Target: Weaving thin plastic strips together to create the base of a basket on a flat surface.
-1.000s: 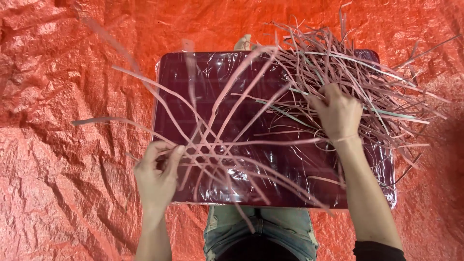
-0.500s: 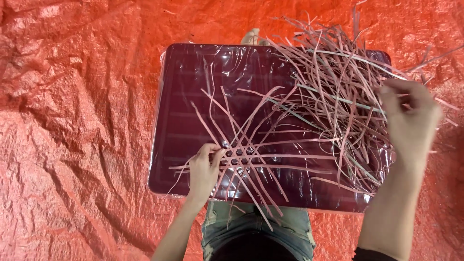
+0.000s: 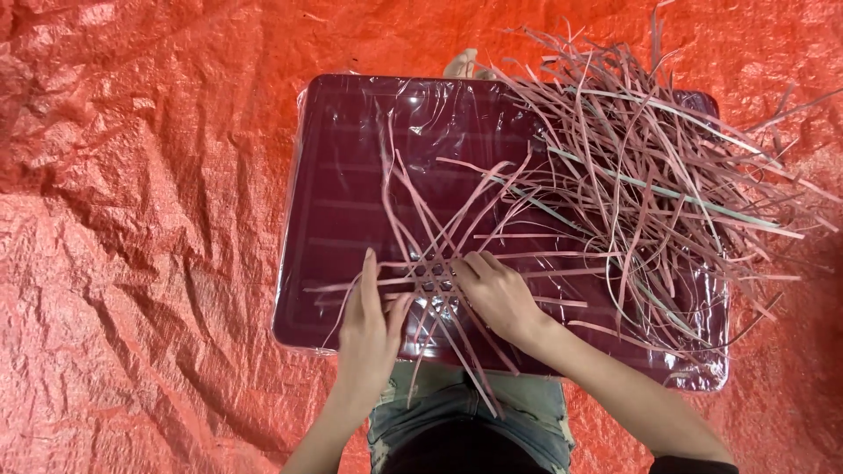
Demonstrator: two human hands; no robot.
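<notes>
- A small woven start (image 3: pixel 432 274) of pinkish strips lies flat near the board's front edge, its loose ends fanning outward in all directions.
- The left hand (image 3: pixel 369 326) presses strips down, fingers flat, gripping nothing.
- The right hand (image 3: pixel 497 297) pinches strips at the weave, likely steadying it.
- The dark red plastic-wrapped board (image 3: pixel 342 184) rests on the person's lap.
- A loose strip pile (image 3: pixel 650 175) fills its far right corner.
- An orange tarp (image 3: pixel 140 219) lies beneath.

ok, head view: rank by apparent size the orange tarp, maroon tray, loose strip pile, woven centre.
1. Orange tarp, fills the frame.
2. Maroon tray.
3. Loose strip pile, covers the tray's right part and spills past its edge.
4. Woven centre, smallest, between left hand and right hand.
</notes>
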